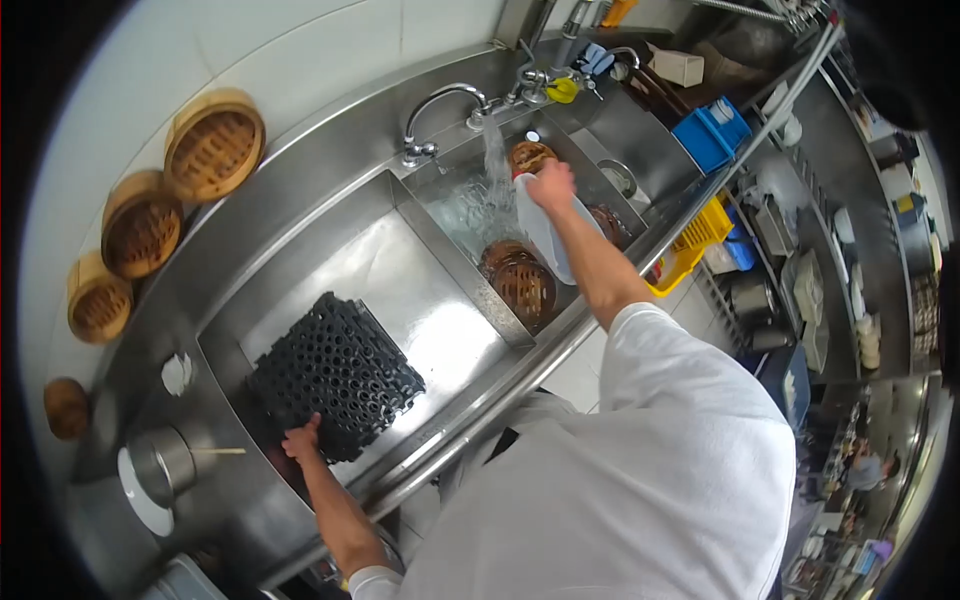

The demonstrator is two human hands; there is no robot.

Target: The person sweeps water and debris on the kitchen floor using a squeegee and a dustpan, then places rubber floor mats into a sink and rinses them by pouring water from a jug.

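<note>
My right hand (552,185) is closed around the top end of a translucent white plastic bottle (545,232) with a bit of red near its neck. The bottle slants over the water-filled sink basin. Round bamboo steamer baskets (524,290) lie in the water below it, and another steamer (530,156) is just beyond my hand. On the left, my left hand (303,437) grips the near edge of a black rubber mat (335,375) full of round holes. That mat lies in the wide, shallow steel basin (440,285); my fingertips are partly hidden by it.
Water runs from a curved faucet (447,92) into the sink. Bamboo steamers (213,145) lean along the tiled wall. A metal pot (165,458) and white plate (143,495) stand at left. Blue basket (712,135), yellow crate (692,245) and shelving are at right.
</note>
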